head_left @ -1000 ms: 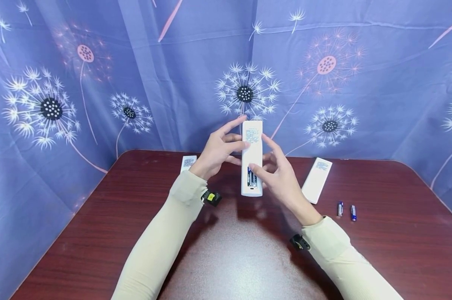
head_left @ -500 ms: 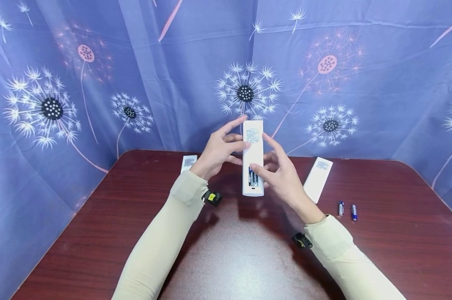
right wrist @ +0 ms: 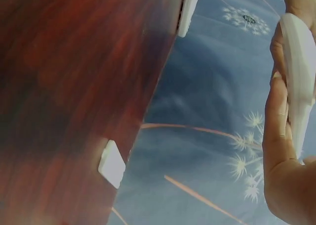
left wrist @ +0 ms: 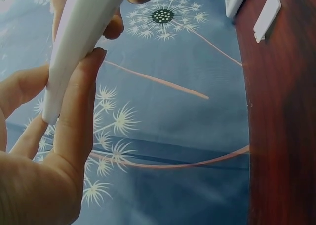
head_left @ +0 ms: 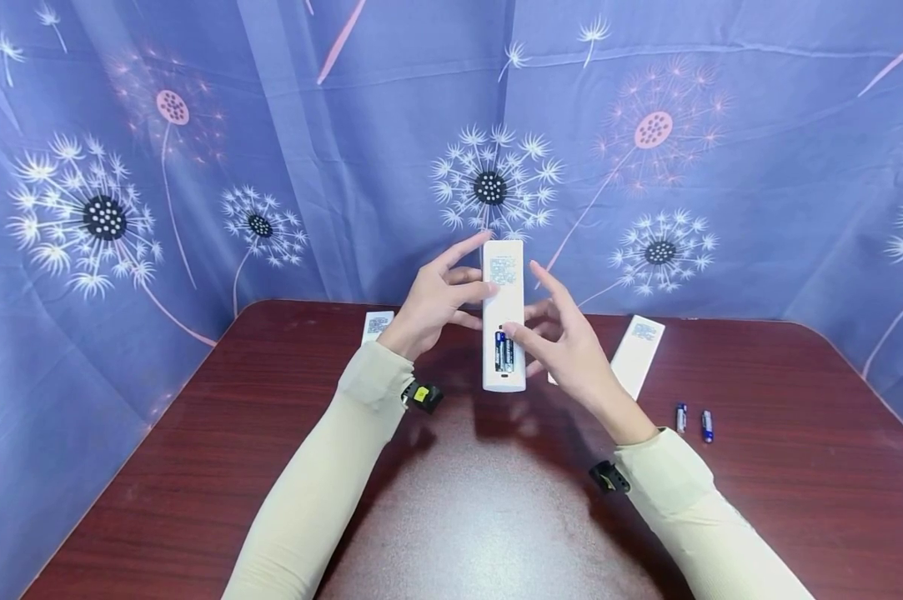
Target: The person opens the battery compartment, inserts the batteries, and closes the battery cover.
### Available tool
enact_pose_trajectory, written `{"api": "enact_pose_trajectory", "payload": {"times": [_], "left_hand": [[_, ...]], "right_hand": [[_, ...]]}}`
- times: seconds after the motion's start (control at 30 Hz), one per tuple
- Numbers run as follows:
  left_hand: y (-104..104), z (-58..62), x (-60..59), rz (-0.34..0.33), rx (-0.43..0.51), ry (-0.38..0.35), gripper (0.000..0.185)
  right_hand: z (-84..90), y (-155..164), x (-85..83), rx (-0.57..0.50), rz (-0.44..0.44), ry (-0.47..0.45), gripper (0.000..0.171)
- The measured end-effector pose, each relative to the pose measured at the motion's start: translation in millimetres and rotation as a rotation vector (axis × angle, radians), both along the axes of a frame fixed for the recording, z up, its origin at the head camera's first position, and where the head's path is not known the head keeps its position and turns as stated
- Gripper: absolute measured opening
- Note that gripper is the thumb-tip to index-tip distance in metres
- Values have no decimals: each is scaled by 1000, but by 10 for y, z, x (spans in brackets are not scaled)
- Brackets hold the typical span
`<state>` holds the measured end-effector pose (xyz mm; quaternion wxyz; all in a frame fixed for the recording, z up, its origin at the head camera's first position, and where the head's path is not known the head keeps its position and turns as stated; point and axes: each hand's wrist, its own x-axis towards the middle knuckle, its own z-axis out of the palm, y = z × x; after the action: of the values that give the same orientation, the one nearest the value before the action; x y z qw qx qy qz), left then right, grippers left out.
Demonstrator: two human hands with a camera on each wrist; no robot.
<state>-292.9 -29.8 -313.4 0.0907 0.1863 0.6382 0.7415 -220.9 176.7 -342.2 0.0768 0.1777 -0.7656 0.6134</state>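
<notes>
A white remote control [head_left: 504, 308] stands upright over the table, its back turned to the head camera. Two blue-and-silver batteries [head_left: 504, 353] lie side by side in its uncovered compartment. My left hand [head_left: 447, 296] holds the upper part, thumb on the back face and fingertips along the left side and top corner. The right hand [head_left: 559, 342] has its thumb at the upper end of the batteries, with fingers by the remote's right edge and the index finger lifted away. In the left wrist view a small white battery cover [left wrist: 267, 16] lies on the table.
A second white remote [head_left: 638, 354] lies at the right, partly behind my right hand. Another remote [head_left: 377, 325] lies at the left behind my left wrist. Two loose batteries [head_left: 694, 422] rest on the dark red table [head_left: 781, 383]. A blue dandelion-print curtain [head_left: 376, 150] hangs behind.
My right thumb has slid up from over the batteries to the compartment's upper end. The right index finger has come away from the remote's edge. The left hand keeps its hold.
</notes>
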Motion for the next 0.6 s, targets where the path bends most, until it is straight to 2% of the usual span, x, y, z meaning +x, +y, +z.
{"api": "enact_pose_trajectory", "payload": {"times": [0.3, 0.43, 0.6], "left_hand": [[-23, 22, -6, 24, 23, -11, 73], [-25, 29, -2, 25, 31, -10, 73], [-26, 29, -11, 25, 32, -5, 74]], "right_hand": [[67, 193, -64, -17, -60, 20, 58], [64, 286, -90, 53, -107, 13, 53], [22, 401, -149, 218, -177, 12, 57]]}}
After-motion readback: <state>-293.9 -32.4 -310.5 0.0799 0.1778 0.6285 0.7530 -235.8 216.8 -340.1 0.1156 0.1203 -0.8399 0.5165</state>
